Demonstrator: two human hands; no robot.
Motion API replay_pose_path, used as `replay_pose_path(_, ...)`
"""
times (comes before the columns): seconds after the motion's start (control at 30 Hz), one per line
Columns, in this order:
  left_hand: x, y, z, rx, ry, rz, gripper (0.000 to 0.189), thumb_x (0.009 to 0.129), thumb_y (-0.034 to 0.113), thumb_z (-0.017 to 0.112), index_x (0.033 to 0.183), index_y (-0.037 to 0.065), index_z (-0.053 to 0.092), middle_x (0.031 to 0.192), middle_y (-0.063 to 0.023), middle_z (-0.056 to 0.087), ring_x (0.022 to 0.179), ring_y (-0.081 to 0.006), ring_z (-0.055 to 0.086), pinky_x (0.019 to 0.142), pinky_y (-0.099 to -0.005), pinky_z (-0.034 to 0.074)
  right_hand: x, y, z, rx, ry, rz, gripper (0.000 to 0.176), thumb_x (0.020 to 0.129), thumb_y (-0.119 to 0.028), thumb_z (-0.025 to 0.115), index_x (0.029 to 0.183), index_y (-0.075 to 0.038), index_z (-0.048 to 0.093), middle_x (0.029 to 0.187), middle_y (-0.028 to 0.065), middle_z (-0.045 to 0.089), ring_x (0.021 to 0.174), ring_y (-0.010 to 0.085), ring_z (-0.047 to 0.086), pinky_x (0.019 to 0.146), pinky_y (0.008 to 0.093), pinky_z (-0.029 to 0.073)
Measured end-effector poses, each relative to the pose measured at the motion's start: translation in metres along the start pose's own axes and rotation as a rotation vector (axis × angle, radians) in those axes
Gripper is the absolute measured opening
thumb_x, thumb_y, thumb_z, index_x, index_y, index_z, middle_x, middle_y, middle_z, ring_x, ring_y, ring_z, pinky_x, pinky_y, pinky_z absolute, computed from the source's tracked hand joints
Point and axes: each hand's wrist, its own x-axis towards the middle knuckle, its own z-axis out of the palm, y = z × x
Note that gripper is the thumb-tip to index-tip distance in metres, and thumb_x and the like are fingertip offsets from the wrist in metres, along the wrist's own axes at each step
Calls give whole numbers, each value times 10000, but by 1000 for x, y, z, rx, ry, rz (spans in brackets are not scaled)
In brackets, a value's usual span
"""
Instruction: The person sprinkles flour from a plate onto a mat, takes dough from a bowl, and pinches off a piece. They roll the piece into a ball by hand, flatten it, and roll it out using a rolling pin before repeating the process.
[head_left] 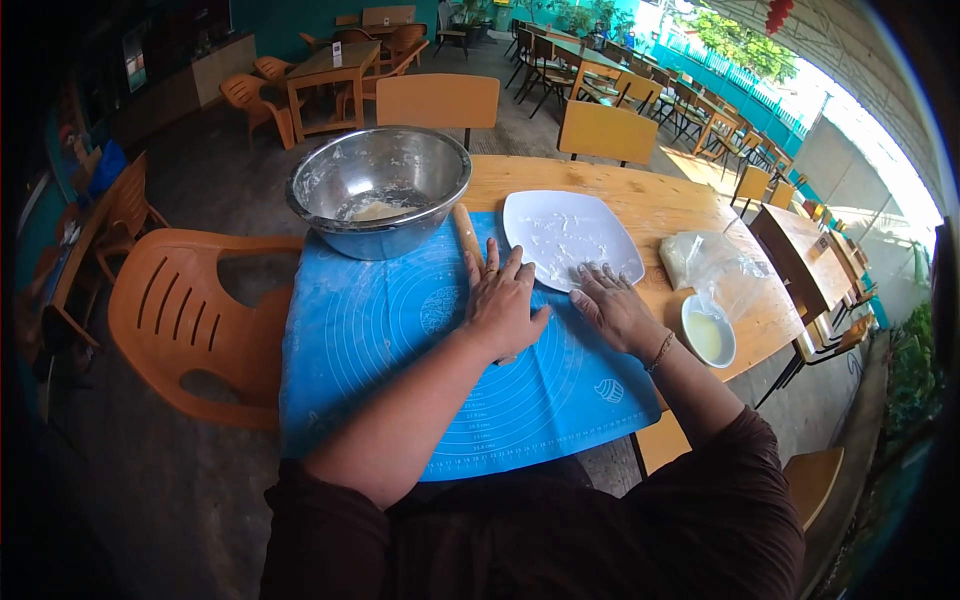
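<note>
Dough sits in the metal bowl (352,234); pale liquid fills the cup (697,345)

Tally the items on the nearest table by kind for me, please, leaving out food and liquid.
Bowls, metal bowl and white bowl: 2
Plate: 1
Rolling pin: 1
Plastic bag: 1
Mat: 1
Total: 6
</note>
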Motion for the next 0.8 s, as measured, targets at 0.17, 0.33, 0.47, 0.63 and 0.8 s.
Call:
replay_pose_path(0.17,-2,-4,2,-27,5,83,624,862,377,611,1335,-11,491,1490,-222,344,1438,-467,113,1131,-642,38,-3,9,14,-59,139,12,604,1012,-453,331,1360,25,455,1411,288,423,1348,451,348,1141,502,227)
replay_pose_path(0.33,0,-5,5,-45,17,87,579,866,351,608,1314,-4,515,1470,-210,381,1429,-462,158,1128,-645,47,-7,-22,10,132,174,-131,564,999,-407,405,1333,42,475,1380,295,452,1319,445,389,1120,471,287)
replay_pose_path(0.47,6,-11,14,-61,189,145,534,858,317,624,1274,-8,542,1423,-198,448,1400,-447,262,1120,-644,86,2,-25,12,256,330,-84,437,966,-273,509,1239,67,548,1309,291,516,1235,430,486,1046,429,393)
replay_pose_path(0.63,8,-9,-15,-9,261,-24,547,830,301,660,1239,-45,547,1322,-227,514,1287,-427,425,1096,-566,249,-17,-63,-5,689,480,-64,299,952,-131,554,1166,72,605,1217,215,594,1157,298,568,983,355,430)
replay_pose_path(0.8,6,-10,-32,84,-67,-471,734,753,299,736,1301,-93,445,1297,-263,493,1206,-378,514,1023,-431,420,-58,-85,-6,618,370,-141,291,950,-136,560,1168,48,614,1234,232,578,1174,333,556,992,373,428)
